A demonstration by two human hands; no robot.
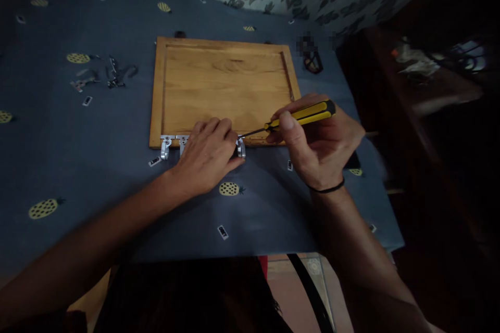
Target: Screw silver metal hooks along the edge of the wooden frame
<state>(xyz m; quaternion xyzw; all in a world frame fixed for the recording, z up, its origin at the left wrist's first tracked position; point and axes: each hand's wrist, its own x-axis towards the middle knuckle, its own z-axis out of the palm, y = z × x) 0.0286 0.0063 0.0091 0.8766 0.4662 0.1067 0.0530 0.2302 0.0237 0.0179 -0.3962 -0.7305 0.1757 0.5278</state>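
A wooden cabinet door panel [226,83] lies flat on a blue cloth with pineapple prints. Silver metal hinges [165,145] hang off its near edge. My left hand [209,153] rests on the near edge, fingers curled over a hinge bracket [241,148], pressing it down. My right hand [316,143] grips a screwdriver [300,116] with a yellow and black handle. Its tip meets the panel's edge right beside my left fingers.
Loose metal hardware [103,77] lies on the blue cloth [78,135] at the left. A dark object [312,60] sits past the panel's far right corner. A dark wooden shelf [422,88] with clutter stands at the right. A patterned curtain hangs behind.
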